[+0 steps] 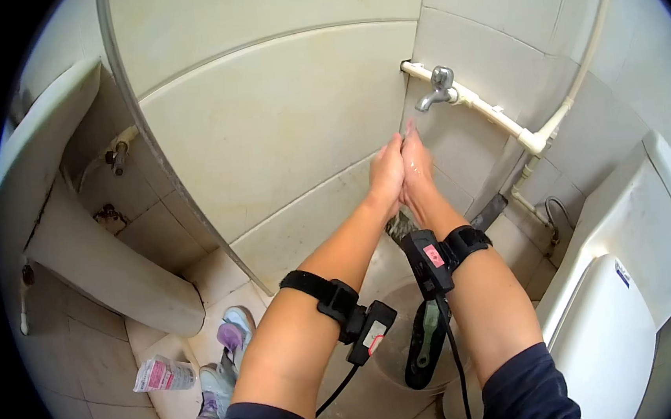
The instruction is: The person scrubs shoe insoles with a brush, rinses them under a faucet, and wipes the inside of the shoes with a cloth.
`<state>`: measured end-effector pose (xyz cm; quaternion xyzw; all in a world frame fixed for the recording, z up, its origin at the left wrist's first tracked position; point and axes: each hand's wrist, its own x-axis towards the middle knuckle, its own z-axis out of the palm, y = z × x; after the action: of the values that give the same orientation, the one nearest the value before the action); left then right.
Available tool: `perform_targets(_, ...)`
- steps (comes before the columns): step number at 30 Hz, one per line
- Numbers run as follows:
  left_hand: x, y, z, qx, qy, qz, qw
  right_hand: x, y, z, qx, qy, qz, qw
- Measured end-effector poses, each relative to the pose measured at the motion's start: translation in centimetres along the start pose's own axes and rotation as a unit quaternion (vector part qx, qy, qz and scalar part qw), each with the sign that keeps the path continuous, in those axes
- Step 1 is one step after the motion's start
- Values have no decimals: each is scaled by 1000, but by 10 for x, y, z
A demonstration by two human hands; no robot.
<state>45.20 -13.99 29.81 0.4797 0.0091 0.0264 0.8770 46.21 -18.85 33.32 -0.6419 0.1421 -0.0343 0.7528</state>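
Observation:
My left hand (387, 171) and my right hand (418, 162) are held together, palm against palm, just below a metal tap (437, 91). Both hands look wet, and their fingers stretch forward towards the spout. Nothing is visibly held, though the space between the palms is hidden. Beneath my forearms stands a clear plastic basin (382, 355). A shoe with a dark sole and green middle (426, 344) leans in it, partly covered by my right forearm and its cable.
Light-coloured shoes (237, 331) and a pink-and-white packet (164, 374) lie on the tiled floor at left. A sink pedestal (111, 266) rises beyond a partition edge. A toilet (608, 322) stands at right. White pipe (506, 122) runs along the wall. Black strapped devices with cables sit on both forearms.

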Motion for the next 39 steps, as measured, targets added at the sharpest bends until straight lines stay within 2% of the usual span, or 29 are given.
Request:
perform_targets(1, 1, 1, -1, -10, 9, -7, 1000, 10, 7, 0, 4, 1, 2, 1000)
perform_targets(2, 3, 2, -3, -7, 10, -7, 1000, 18, 15, 2, 86, -46, 5, 995)
perform_targets(3, 1, 4, -6, 70, 35, 0, 997, 19, 20, 2, 168, -91, 10, 982)
perform_targets(4, -1, 6, -9, 145, 60, 8, 988, 22, 20, -2, 170, -90, 14, 981)
perform_targets(6, -1, 11, -19, 127, 77, 15, 989, 23, 19, -15, 62, -274, 23, 960)
perform_targets(7, 0, 16, -22, 105, 91, 27, 990, 14, 16, -18, 63, -271, 25, 960)
perform_targets(9, -4, 30, -27, 110, 112, 26, 987, -8, 12, -20, 104, -274, -31, 956)
perform_targets(11, -15, 55, -18, 207, 135, 111, 962, -21, 10, -18, 146, -253, -20, 956)
perform_targets(12, -21, 72, -8, 210, 134, 114, 962, -22, 9, -17, 133, -237, -37, 962)
perform_targets(14, -34, 100, 14, 324, 102, 142, 930, -25, 7, -18, 122, -218, -53, 967)
perform_targets(15, -31, 109, 20, 326, 102, 143, 929, -27, 5, -16, 92, -185, -46, 977)
perform_targets(16, -25, 117, 26, 356, 75, 186, 913, -26, 3, -13, 62, -152, -39, 986)
perform_targets(17, -21, 124, 32, 385, 48, 229, 893, -26, 1, -12, 65, -153, -40, 985)
perform_targets(18, -23, 130, 40, 386, 49, 229, 892, -25, 0, -10, 70, -147, -16, 986)
perform_targets(20, -30, 141, 59, 419, -5, 257, 871, -18, 1, -5, 78, -142, 7, 987)
perform_targets(21, -30, 143, 65, 422, -5, 256, 870, -16, 3, -2, 104, -170, -26, 980)
perform_targets(23, -33, 146, 73, 485, -8, 283, 828, -13, 9, 0, 129, -197, -57, 970)
perform_targets(29, -26, 147, 83, 540, 8, 272, 796, -28, -5, -1, 251, -207, -43, 944)
perform_targets(35, -37, 143, 84, 561, 13, 278, 780, -37, -10, 0, 140, -210, -44, 967)
perform_targets(37, -33, 140, 82, 562, 15, 287, 776, -38, -10, 0, 132, -144, -30, 980)
perform_targets(39, -31, 138, 79, 563, 17, 296, 772, -29, -7, -5, 115, -123, -35, 985)
